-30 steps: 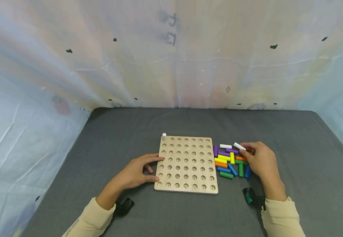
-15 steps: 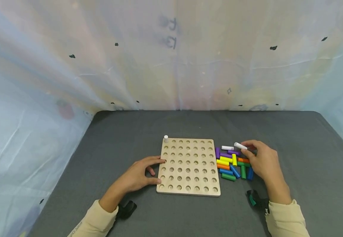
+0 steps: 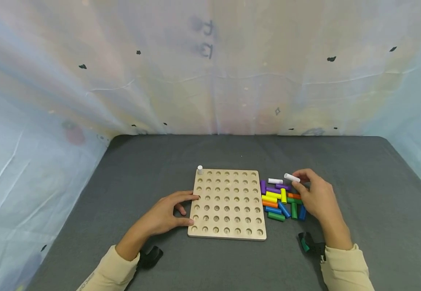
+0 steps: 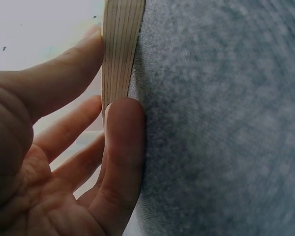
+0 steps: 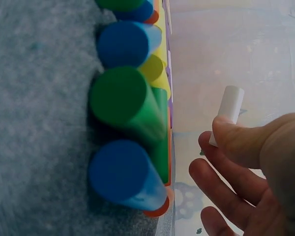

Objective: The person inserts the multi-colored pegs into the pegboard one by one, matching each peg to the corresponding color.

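Observation:
My right hand (image 3: 316,196) holds a short white peg (image 3: 291,177) between thumb and fingers, above the pile of loose pegs. In the right wrist view the white peg (image 5: 231,104) points up from the pinch, with the other fingers loosely bent. My left hand (image 3: 159,214) rests at the left edge of a square wooden pegboard (image 3: 231,194), index finger and thumb touching its top. The left wrist view shows the board's layered side (image 4: 122,54), with one fingertip close against it. One white peg (image 3: 200,170) stands upright in the board's far left corner hole.
Right of the board lie several pegs: a white peg (image 3: 275,181), a purple one (image 3: 263,186), a yellow one (image 3: 283,196), plus orange, blue and green ones. A dark grey cloth covers the table (image 3: 152,161). A pale curtain (image 3: 246,72) hangs behind it.
The view shifts slightly. My right hand keeps hold of the white peg and has lifted it slightly off the pile; my left hand stays at the board's edge.

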Motion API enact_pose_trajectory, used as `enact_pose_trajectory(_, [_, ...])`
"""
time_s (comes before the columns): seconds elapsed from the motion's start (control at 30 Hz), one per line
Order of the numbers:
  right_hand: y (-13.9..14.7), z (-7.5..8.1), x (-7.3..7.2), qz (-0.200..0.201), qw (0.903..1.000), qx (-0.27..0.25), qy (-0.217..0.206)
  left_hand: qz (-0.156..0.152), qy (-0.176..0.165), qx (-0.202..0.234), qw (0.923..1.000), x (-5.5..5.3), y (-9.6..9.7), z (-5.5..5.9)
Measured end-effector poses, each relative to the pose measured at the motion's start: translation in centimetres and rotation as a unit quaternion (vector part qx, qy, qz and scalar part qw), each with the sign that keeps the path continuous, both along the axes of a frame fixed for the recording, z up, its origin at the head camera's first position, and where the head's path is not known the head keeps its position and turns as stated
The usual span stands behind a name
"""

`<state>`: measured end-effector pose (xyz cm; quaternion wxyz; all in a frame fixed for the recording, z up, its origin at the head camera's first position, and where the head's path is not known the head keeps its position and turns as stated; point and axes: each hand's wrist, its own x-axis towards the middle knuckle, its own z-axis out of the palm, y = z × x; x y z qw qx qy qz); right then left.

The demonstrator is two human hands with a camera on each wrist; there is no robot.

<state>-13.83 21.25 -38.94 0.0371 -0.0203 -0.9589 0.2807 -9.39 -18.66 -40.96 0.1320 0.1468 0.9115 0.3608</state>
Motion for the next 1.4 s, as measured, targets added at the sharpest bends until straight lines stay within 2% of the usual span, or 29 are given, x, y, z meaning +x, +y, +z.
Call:
enact_pose_trajectory(0.17, [-0.07, 0.06, 0.07, 0.004, 1.0000, -0.003, 0.007, -0.003, 0.003, -0.003, 1.0000, -0.19, 0.07, -0.08])
enact_pose_trajectory(0.6, [-0.59, -0.03, 0.28, 0.044, 0.9982, -0.007, 0.041, -0.009, 0.005, -0.004, 0.9999, -0.42, -0.10, -0.10])
enact_pose_trajectory(0.7, [-0.56, -0.14, 0.33, 0.036, 0.9980, -0.013, 0.049, -0.009, 0.001, -0.003, 1.0000, -0.45, -0.02, -0.04])
enact_pose_trajectory(0.9, [-0.50, -0.03, 0.53, 0.001, 0.9990, -0.022, 0.038, -0.011, -0.001, -0.003, 0.9999, -0.56, 0.26, -0.07])
enact_pose_trajectory(1.23, [-0.71, -0.47, 0.52, 0.032, 0.9950, -0.031, 0.090, -0.021, 0.008, -0.002, 0.9997, -0.53, -0.29, -0.39])
enact_pose_trajectory(1.4, [-0.95, -0.48, 0.18, 0.032, 0.9933, -0.038, 0.104, -0.019, 0.015, -0.004, 0.9997, -0.35, -0.50, -0.43])
